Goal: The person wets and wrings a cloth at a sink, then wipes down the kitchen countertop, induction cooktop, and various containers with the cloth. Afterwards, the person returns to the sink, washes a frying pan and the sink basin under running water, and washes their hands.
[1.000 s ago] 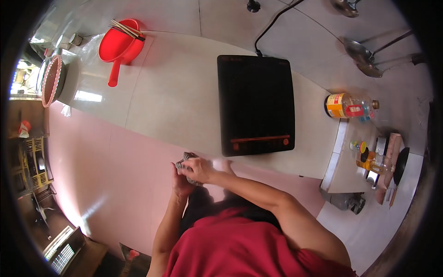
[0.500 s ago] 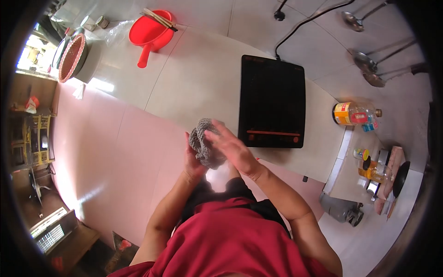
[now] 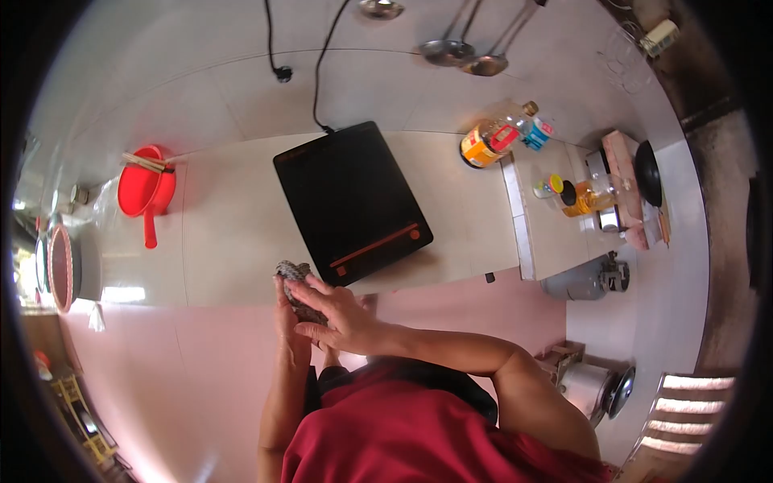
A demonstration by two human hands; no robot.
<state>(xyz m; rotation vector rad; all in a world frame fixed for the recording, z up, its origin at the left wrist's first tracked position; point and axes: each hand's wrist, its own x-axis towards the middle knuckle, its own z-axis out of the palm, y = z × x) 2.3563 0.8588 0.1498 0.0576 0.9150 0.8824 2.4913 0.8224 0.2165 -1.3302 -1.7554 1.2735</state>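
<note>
A crumpled grey, coarsely knitted cloth (image 3: pixel 292 269) is squeezed between my two hands, just in front of the counter edge. My left hand (image 3: pixel 291 326) supports it from the left side, fingers pointing up along it. Across its right side lies my right hand (image 3: pixel 342 314), with thumb and fingers pressing on it. Part of the cloth is hidden behind the right fingers. Just beyond the hands, the black induction cooktop (image 3: pixel 354 201) sits askew on the counter, its near left corner close to the cloth.
On the pale counter (image 3: pixel 229 225) a red dipper (image 3: pixel 146 193) with wooden sticks across it stands at left. A large labelled bottle (image 3: pixel 491 141) is at back right, beside a lower shelf with jars. Ladles (image 3: pixel 447 52) hang on the wall. A grey gas cylinder (image 3: pixel 576 282) stands below.
My view has turned to the right, so the cooktop and dipper appear further left. The right hand now lies lower across the cloth, which both hands still hold.
</note>
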